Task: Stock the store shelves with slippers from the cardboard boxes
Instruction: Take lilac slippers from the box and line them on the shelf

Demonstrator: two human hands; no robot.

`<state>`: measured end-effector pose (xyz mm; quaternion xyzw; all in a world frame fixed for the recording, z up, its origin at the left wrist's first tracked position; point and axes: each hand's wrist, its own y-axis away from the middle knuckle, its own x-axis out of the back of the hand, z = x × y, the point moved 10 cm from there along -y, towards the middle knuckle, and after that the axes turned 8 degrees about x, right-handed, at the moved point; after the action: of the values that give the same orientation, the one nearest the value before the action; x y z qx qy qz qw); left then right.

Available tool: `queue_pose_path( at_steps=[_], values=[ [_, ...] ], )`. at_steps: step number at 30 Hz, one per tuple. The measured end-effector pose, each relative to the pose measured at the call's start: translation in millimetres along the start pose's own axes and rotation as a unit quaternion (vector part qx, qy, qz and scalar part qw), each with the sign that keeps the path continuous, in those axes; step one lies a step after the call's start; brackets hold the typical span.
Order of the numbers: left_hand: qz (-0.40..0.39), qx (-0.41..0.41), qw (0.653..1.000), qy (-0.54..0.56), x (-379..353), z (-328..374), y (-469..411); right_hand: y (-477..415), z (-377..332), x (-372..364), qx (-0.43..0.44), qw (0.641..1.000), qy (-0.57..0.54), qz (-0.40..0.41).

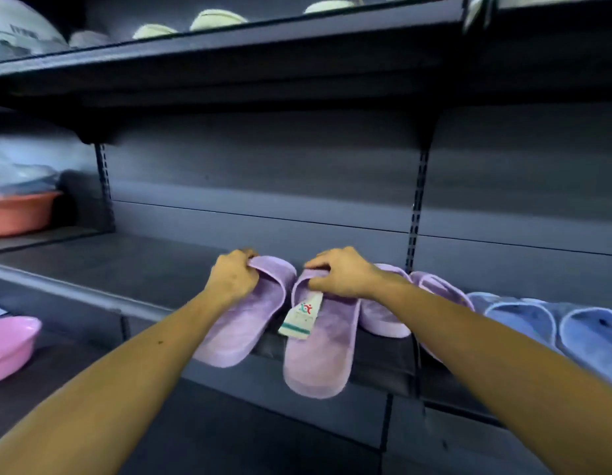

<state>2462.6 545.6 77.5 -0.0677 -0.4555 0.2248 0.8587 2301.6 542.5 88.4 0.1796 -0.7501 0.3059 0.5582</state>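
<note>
One dark grey metal shelf [143, 265] is listed, with two lilac soft slide slippers laid side by side at its front edge, heels overhanging. The left lilac slipper [242, 323] is gripped at its strap by the left hand [232, 279], fingers curled round the band; the right lilac slipper [318, 358] is gripped likewise by the right hand [342, 274]. Just to the right, a further lilac pair [386, 320] is set, then pale blue slippers [524, 320]. A pink plastic basin [9, 344] is noted lower left. A white paper tag [301, 318] is hung from the right slipper's strap.

Slipper pair [318, 358] on the shelf [143, 265]; other slippers [520, 315] right of it.
</note>
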Motion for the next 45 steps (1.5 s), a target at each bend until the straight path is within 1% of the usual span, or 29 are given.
queue_pose_path(
  at_steps=[2, 5, 7, 10, 12, 14, 16, 18, 20, 21, 22, 24, 25, 27, 29, 31, 34, 37, 38, 40, 41, 43, 45],
  values=[
    [-0.022, 0.019, 1.0, -0.011, -24.3, -17.5, -19.6, -23.7, 11.9, -19.7, -0.024, 1.0, 0.001, -0.014],
    [-0.021, 0.021, 0.999, -0.044, -49.7, -23.4, -42.4, -43.5, 36.2, -30.4, -0.061, 0.998, -0.009, 0.007],
    [-0.026, 0.028, 0.997, -0.064, -59.2, -18.2, -49.4, -52.7, 52.6, -31.6, -0.061, 0.998, 0.005, 0.022],
    [-0.062, 0.012, 0.997, -0.052, -69.6, -4.9, -54.4, -60.6, 62.1, -36.3, -0.037, 0.994, 0.1, -0.001],
    [-0.095, -0.008, 0.995, -0.033, -74.0, -1.7, -60.2, -60.3, 62.5, -35.5, -0.053, 0.984, 0.172, -0.008],
    [-0.129, -0.03, 0.991, -0.02, -74.8, -1.3, -59.3, -60.7, 58.8, -34.0, -0.058, 0.977, 0.203, -0.002],
    [-0.138, -0.06, 0.988, -0.036, -72.0, -0.1, -50.3, -57.4, 62.0, -33.0, -0.081, 0.981, 0.179, -0.001],
    [-0.103, -0.086, 0.988, -0.082, -62.8, 0.5, -38.3, -48.6, 60.9, -29.5, -0.093, 0.989, 0.11, 0.025],
    [-0.057, -0.106, 0.986, -0.111, -49.4, 3.4, -25.4, -33.5, 43.3, -23.4, -0.064, 0.993, 0.059, 0.083],
    [-0.05, -0.107, 0.986, -0.114, -46.7, 4.1, -20.6, -23.9, 27.5, -21.8, -0.036, 0.993, 0.047, 0.105],
    [-0.059, -0.102, 0.986, -0.116, -47.6, 3.6, -15.8, -15.2, 12.4, -25.8, -0.001, 0.993, 0.049, 0.111],
    [-0.102, -0.092, 0.983, -0.124, -57.7, 4.2, -5.4, 2.3, -6.5, -39.7, 0.024, 0.995, 0.031, 0.087],
    [-0.12, -0.092, 0.98, -0.127, -63.0, 6.1, -0.8, 9.1, -10.5, -49.8, 0.021, 0.999, 0.014, 0.049],
    [-0.131, -0.087, 0.98, -0.119, -67.8, 9.2, 5.4, 15.0, -10.0, -65.8, 0.009, 1.0, -0.001, -0.024],
    [-0.123, -0.083, 0.983, -0.107, -69.0, 11.4, 3.8, 11.7, -6.1, -68.8, 0.009, 0.999, -0.009, -0.037],
    [-0.12, -0.082, 0.985, -0.096, -71.9, 13.5, -0.6, 5.8, -0.1, -67.7, 0.009, 1.0, -0.01, -0.022],
    [-0.108, -0.121, 0.984, -0.076, -75.3, 25.1, -9.3, -3.1, 16.7, -65.7, -0.017, 1.0, 0.018, 0.015],
    [-0.072, -0.156, 0.984, -0.035, -76.6, 34.4, -25.8, -11.8, 21.1, -70.0, -0.022, 1.0, 0.01, 0.018],
    [-0.072, -0.16, 0.984, -0.034, -79.6, 34.8, -30.8, -12.9, 20.8, -70.4, -0.023, 1.0, 0.014, 0.011],
    [-0.073, -0.157, 0.982, -0.073, -85.2, 35.7, -35.3, -9.4, 22.1, -64.8, -0.013, 1.0, 0.026, 0.013],
    [-0.061, -0.149, 0.982, -0.094, -83.8, 36.2, -34.7, -5.1, 24.9, -60.0, -0.008, 1.0, 0.021, 0.021],
    [0.011, -0.126, 0.985, -0.118, -68.7, 38.9, -29.6, 10.3, 30.6, -43.6, -0.012, 0.999, 0.01, 0.05],
    [0.083, -0.124, 0.984, -0.097, -52.4, 48.2, -20.0, 28.5, 36.1, -20.6, 0.001, 0.995, 0.034, 0.095]
  ],
)
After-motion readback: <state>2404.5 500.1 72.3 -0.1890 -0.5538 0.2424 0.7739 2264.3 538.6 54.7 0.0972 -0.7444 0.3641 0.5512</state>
